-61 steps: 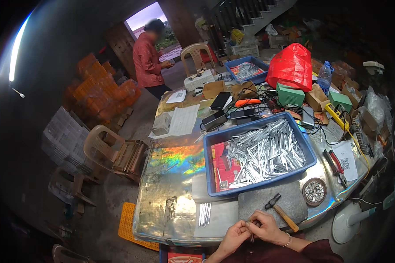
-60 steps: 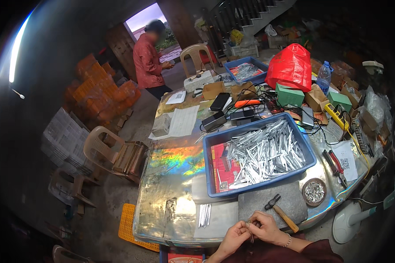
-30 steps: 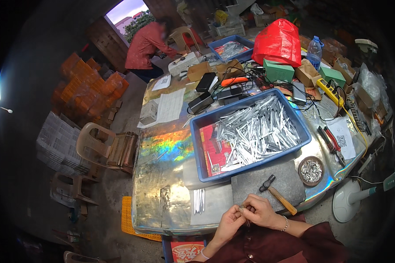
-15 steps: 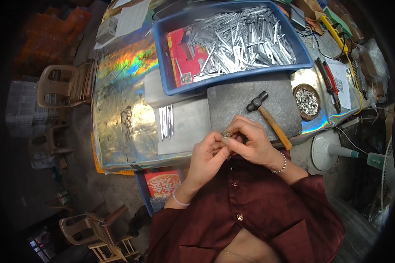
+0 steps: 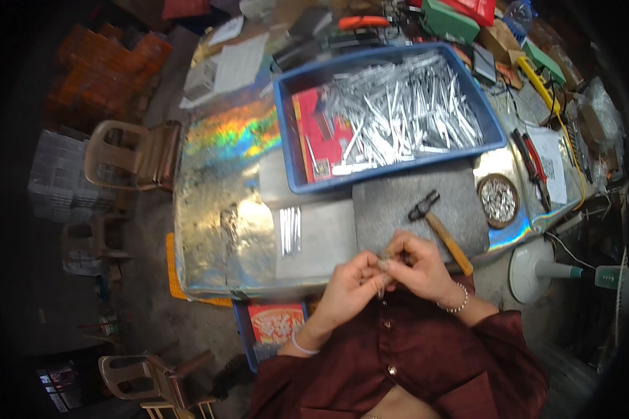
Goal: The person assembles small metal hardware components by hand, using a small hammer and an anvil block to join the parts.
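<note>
From my remote station: hands narrowed to a pinch, my left hand (image 5: 356,288) and right hand (image 5: 422,269) meeting on a small piece (image 5: 383,258), near the surface's (image 5: 210,255) near edge. Blurred; can't tell its long axis. Wooden-handled hammer (image 5: 449,241) ahead-right on the grey slab (image 5: 384,199), right hand nearer; handle slants rightward toward near edge. Silver strips (image 5: 290,232) ahead-left, left hand nearer, lengthwise away from near edge.

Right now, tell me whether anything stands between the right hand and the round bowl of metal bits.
The hammer does: its wooden handle slants over the gray slab, between the right hand and the round bowl. It lies low, so passing above looks possible.
</note>
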Available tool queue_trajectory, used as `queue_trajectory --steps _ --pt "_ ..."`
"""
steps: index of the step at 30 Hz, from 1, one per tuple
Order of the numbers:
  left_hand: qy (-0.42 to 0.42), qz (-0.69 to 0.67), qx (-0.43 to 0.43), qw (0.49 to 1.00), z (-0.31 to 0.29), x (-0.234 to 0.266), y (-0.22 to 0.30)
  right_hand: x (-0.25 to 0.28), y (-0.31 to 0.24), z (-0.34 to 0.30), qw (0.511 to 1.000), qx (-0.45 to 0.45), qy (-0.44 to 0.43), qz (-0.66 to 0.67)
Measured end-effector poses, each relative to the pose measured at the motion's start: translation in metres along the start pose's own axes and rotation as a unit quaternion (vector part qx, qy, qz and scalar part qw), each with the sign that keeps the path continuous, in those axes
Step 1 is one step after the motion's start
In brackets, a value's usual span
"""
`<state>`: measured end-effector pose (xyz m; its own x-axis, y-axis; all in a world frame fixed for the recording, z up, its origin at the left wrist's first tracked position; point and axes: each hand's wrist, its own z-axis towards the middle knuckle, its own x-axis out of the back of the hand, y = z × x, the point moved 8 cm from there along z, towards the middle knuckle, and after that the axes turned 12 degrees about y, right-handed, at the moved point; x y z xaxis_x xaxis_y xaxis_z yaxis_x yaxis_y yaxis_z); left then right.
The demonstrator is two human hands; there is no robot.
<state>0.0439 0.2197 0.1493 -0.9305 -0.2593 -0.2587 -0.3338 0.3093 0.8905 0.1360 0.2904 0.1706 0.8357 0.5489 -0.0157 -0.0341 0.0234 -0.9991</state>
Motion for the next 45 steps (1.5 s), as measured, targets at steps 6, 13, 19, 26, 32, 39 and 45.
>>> queue_trajectory --steps 6,13,19,26,32,39,45 --pt "0.001 -0.007 0.000 1.000 -0.005 -0.005 0.000 0.002 -0.003 -0.003 0.997 -0.032 0.040 0.063" --pt "-0.016 -0.005 0.023 1.000 -0.004 -0.003 -0.012 0.005 -0.008 -0.001 0.999 0.005 0.035 0.023" --pt "-0.004 0.013 0.002 1.000 -0.002 -0.008 -0.003 0.009 -0.010 0.002 0.999 0.025 0.040 -0.003" --pt "-0.002 0.000 -0.004 1.000 -0.002 -0.007 -0.006 0.008 -0.004 0.002 0.998 0.039 0.036 -0.014" --pt "-0.018 0.015 0.028 0.999 0.002 -0.003 -0.010 0.007 0.005 0.004 0.999 -0.016 0.030 0.020" --pt "-0.025 -0.004 0.019 0.999 0.002 -0.002 -0.014 0.007 0.001 0.002 0.999 -0.005 0.037 0.015" --pt "-0.011 -0.005 0.012 1.000 -0.004 -0.007 -0.011 0.006 0.006 -0.002 0.999 0.001 0.025 0.022"
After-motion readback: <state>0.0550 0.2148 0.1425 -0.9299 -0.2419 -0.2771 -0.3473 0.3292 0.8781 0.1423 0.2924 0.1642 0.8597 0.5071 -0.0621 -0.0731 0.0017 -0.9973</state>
